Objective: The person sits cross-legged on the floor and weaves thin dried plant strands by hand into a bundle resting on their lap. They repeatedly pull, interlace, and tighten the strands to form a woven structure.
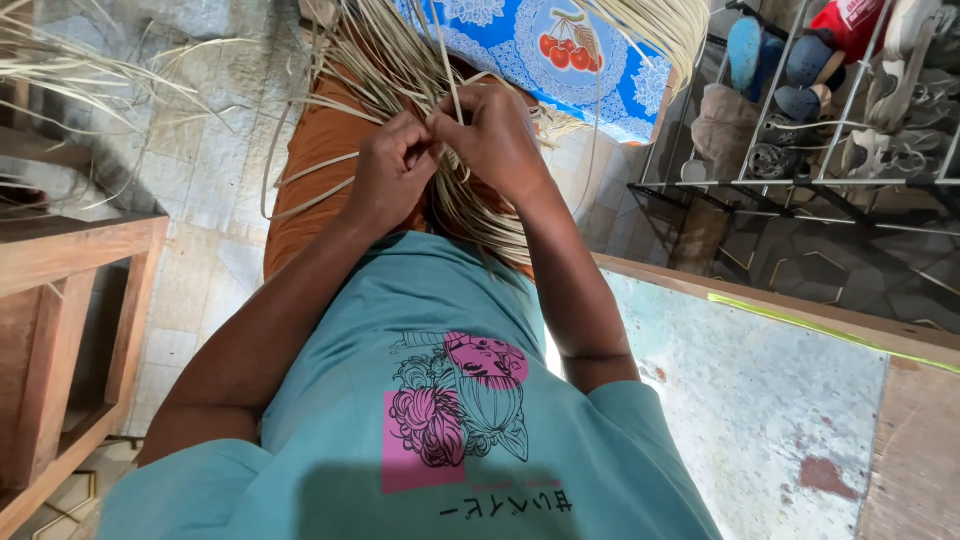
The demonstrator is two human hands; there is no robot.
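Note:
A bundle of pale, thin straw-like strips (400, 60) hangs down from above and spreads over my lap, which is covered by an orange cloth (310, 180). My left hand (395, 170) and my right hand (495, 135) meet in the middle of the bundle. Both have their fingers pinched closed on a few strips, knuckles touching. Loose strips (290, 175) curl out to the left of my left hand. The fingertips are hidden among the strips. My teal shirt (430, 400) with a pink and black print fills the lower view.
A wooden bench frame (60, 300) stands at the left, with more dry strips (70, 70) above it. A blue patterned cloth (560, 50) lies ahead. A metal shoe rack (820, 120) with several shoes is at the right. A wooden-edged painted surface (760, 400) lies lower right.

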